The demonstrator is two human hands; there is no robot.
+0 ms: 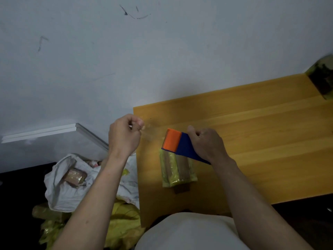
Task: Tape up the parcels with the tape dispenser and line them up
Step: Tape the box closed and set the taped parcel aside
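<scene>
While the right hand (pixel 207 143) grips the blue-and-orange dispenser (pixel 180 143), fingers curled round its blue body, the dispenser sits tilted over the far end of 1 parcel (pixel 177 168) lying on the table (pixel 261 123). Left hand (pixel 124 134) hovers at the table's left edge, fingertips pinched together; a faint tape strip seems to run from them toward the dispenser, too blurred to confirm. 1 more parcel (pixel 75 176) lies in a white bag (pixel 61 193) on the floor.

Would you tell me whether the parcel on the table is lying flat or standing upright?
Flat: the parcel lies lengthwise on the table.
</scene>
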